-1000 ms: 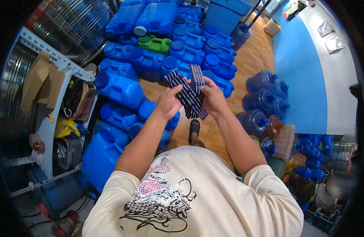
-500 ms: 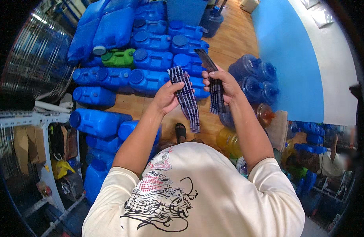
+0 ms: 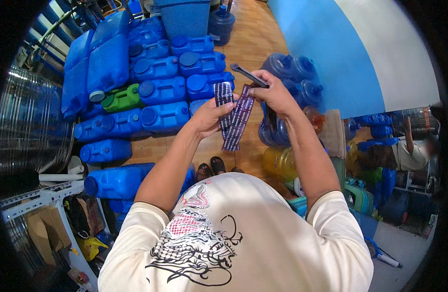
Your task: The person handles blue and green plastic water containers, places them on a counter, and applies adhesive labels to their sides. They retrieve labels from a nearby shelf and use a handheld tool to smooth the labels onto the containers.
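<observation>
In front of my chest, my left hand (image 3: 212, 117) pinches a flat black strip with rows of pale print (image 3: 223, 90), thumb on top. Beside it hangs a purplish-dark printed strip (image 3: 239, 117), its lower part crossing close to the left fingers. My right hand (image 3: 272, 95) has its thumb and fingertips at this strip's upper end. A narrow, folded-looking black bundle (image 3: 250, 75) also juts from the right hand toward the upper left. The strips look like thin plastic; how many are layered cannot be made out.
Rows of blue jerrycans (image 3: 163, 90) and one green jerrycan (image 3: 121, 98) stand at left. Round blue water jugs (image 3: 302, 68) line the right wall, with a yellow jug (image 3: 278, 162) nearer. A white metal rack (image 3: 44, 194) is at lower left; a mirror-like surface reflects a person at right.
The purplish strip now stretches between my hands, angled down leftward. My right hand has turned, tilting the black bundle. The view has shifted, moving the jerrycans left and down.
</observation>
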Motion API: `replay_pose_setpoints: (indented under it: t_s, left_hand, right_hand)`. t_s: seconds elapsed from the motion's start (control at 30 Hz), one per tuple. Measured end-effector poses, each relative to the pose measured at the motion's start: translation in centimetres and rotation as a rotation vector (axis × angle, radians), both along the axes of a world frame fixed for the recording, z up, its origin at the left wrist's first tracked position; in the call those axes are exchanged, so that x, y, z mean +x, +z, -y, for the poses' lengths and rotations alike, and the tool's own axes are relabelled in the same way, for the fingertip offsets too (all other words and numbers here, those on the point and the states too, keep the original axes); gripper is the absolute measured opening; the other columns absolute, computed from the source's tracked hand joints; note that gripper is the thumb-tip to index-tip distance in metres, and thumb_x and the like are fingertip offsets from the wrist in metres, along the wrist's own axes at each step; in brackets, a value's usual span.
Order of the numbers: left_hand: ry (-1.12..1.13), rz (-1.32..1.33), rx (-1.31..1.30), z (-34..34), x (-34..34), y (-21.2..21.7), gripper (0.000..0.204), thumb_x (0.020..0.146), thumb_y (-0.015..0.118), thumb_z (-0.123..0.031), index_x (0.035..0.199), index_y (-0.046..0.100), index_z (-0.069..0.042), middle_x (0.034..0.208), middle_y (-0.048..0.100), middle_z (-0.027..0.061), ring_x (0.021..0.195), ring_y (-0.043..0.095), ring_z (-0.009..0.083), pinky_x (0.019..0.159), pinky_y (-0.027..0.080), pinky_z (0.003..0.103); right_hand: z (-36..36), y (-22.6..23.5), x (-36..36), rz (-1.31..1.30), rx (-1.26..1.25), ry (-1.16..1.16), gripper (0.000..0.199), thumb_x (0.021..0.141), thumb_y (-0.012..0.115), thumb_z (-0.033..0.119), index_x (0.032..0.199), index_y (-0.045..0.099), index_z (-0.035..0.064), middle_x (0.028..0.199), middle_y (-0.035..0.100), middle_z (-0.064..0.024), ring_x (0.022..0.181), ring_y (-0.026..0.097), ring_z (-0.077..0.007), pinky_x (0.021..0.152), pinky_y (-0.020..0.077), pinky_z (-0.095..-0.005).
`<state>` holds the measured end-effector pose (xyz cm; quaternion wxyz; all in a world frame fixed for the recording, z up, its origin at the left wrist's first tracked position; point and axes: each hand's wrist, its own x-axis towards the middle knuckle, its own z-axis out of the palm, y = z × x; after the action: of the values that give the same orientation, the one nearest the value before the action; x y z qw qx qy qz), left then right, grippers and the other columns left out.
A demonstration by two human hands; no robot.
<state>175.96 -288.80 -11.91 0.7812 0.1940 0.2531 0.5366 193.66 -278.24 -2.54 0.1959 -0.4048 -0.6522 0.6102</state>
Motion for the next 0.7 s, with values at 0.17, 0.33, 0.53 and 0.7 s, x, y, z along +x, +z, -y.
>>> replay_pose_setpoints:
  t_s: [0.17, 0.33, 0.53, 0.7]
  left_hand:
    - [0.051, 0.025, -0.115, -0.6, 0.8, 0.1, 0.03, 0.09, 0.066, -0.018, 0.117, 0.055, -0.01, 0.094, 0.063, 0.0055, 0.085, 0.065, 0.0212, 0.077, 0.058, 0.042]
    - [0.006, 0.108, -0.286, -3.4, 1.7, -0.8, 0.028, 0.09, 0.066, -0.02, 0.115, 0.058, -0.01, 0.096, 0.062, 0.0083, 0.085, 0.065, 0.0246, 0.078, 0.057, 0.049]
    - [-0.062, 0.221, -0.294, -8.6, 5.5, -1.0, 0.032, 0.096, 0.053, -0.03, 0.113, 0.057, -0.004, 0.094, 0.065, 0.0136, 0.085, 0.066, 0.0306, 0.08, 0.056, 0.053]
    - [-0.025, 0.084, -0.267, -14.1, 9.4, -0.9, 0.029, 0.095, 0.05, -0.019, 0.119, 0.055, -0.004, 0.098, 0.065, 0.0133, 0.089, 0.067, 0.0298, 0.081, 0.057, 0.05]
  right_hand:
    - [0.3, 1.7, 3.3, -0.051, 0.053, 0.051, 0.038, 0.077, 0.064, -0.001, 0.114, 0.057, 0.0032, 0.097, 0.064, -0.0042, 0.09, 0.06, -0.0122, 0.082, 0.0472, -0.0264]
    - [-0.5, 3.0, 5.4, -0.013, 0.037, 0.062, 0.036, 0.078, 0.063, 0.0, 0.114, 0.056, 0.0029, 0.098, 0.064, -0.0039, 0.091, 0.06, -0.0105, 0.085, 0.0464, -0.0252]
    - [-4.1, 2.5, 9.8, -0.003, 0.006, 0.012, 0.036, 0.078, 0.064, 0.0, 0.113, 0.057, 0.0034, 0.098, 0.062, -0.0009, 0.092, 0.057, -0.0086, 0.085, 0.044, -0.0237]
    - [-9.4, 1.0, 14.5, -0.037, 0.001, 0.019, 0.036, 0.078, 0.065, -0.001, 0.113, 0.057, 0.0038, 0.1, 0.061, 0.0005, 0.096, 0.055, -0.0081, 0.087, 0.043, -0.0241]
